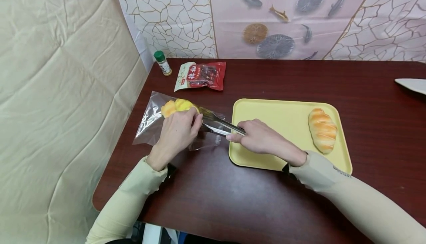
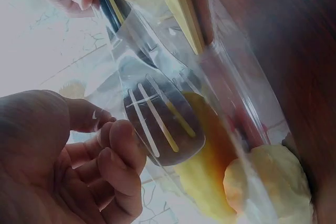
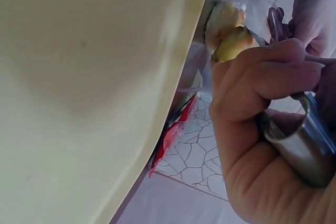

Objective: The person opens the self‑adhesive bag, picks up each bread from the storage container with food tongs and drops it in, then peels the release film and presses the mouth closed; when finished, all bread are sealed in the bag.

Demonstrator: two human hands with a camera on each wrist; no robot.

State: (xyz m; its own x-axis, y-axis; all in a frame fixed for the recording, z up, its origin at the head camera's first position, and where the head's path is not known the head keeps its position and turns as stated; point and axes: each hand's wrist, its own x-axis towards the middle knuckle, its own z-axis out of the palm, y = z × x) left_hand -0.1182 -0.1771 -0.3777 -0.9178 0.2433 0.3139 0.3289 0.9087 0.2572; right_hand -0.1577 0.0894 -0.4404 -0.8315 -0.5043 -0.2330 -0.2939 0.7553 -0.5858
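My right hand [image 1: 261,136] grips metal tongs [image 1: 223,122] near their handle end, and they point left into a clear plastic bag [image 1: 146,124]. Beside the bag's mouth, the thumb and fingertips of my left hand [image 1: 178,128] pinch its film. Inside lie a yellow bread [image 1: 184,104] and a pale orange bun [image 1: 168,108], side by side. In the left wrist view, a slotted tong head [image 2: 184,145] overlaps the yellow bread [image 2: 197,182], with the bun [image 2: 281,179] beyond it. The right wrist view shows my fingers [image 3: 262,85] wrapped round the tongs' curved end [image 3: 299,150].
A yellow tray [image 1: 266,114] lies under my right hand, carrying a striped bread roll [image 1: 323,130] at its right side. A red snack packet [image 1: 203,75] and a green-capped bottle [image 1: 163,63] stand at the back left. A white pointed object [image 1: 412,85] enters at the right edge.
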